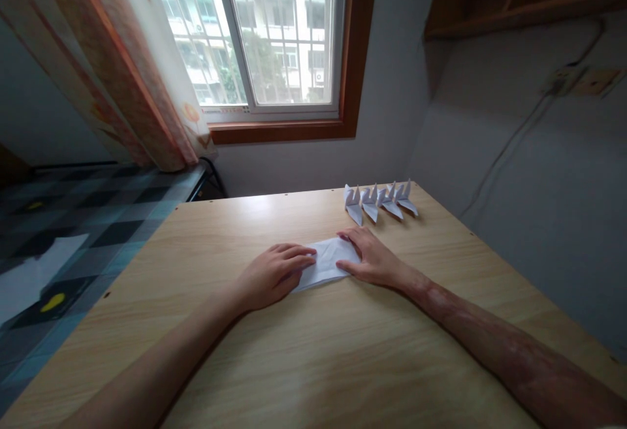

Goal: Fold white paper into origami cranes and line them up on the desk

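A folded white sheet of paper [327,260] lies flat near the middle of the wooden table [313,350]. My left hand [274,274] rests palm down on the paper's left end, fingers stretched out flat. My right hand [372,258] presses on its right end, fingers also laid flat. Neither hand grips the paper. Behind my right hand, toward the table's far edge, several small white folded paper figures [379,199] stand in a row.
A grey wall runs along the table's right side, with a cable and a socket [563,79] on it. A window [259,31] and a curtain [122,63] are beyond the far edge. A bed with a checked cover [63,233] stands to the left.
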A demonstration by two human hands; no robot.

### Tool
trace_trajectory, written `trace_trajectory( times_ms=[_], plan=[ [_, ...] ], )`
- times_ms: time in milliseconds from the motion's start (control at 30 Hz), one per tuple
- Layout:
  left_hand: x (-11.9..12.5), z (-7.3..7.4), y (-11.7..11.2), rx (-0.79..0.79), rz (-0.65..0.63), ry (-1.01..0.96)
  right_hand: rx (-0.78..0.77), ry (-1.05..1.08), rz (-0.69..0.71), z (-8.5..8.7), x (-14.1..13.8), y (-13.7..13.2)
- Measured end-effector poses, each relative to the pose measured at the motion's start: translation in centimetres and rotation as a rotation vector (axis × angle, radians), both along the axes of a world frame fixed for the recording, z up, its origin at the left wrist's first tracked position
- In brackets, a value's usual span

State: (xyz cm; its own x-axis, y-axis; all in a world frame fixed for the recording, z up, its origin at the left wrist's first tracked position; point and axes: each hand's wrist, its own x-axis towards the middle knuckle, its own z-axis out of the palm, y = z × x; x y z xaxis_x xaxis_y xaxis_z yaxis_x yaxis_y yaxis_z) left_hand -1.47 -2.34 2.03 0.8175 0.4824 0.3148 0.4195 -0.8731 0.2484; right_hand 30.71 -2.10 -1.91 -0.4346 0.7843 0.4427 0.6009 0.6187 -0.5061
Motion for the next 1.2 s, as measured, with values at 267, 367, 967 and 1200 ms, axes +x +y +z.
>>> trace_trajectory(
  times_ms=[267, 367, 967, 1200],
  plan=[
    [0.03, -0.35, -0.09, -0.035, 0.052, 0.016, -0.004, -0.010, -0.010, 0.01, 0.04, -0.05],
    [-0.05, -0.14, -0.05, -0.046, 0.183, -0.008, -0.043, 0.026, -0.014, -0.15, 0.15, -0.04],
    [0.30, -0.25, -0.55, -0.121, 0.119, -0.180, -0.256, 0.309, 0.046, -0.36, -0.19, -0.11],
    [0.43, -0.62, -0.19, 0.037, 0.139, -0.030, -0.139, 0.322, 0.011, 0.43, -0.28, -0.43]
  ],
)
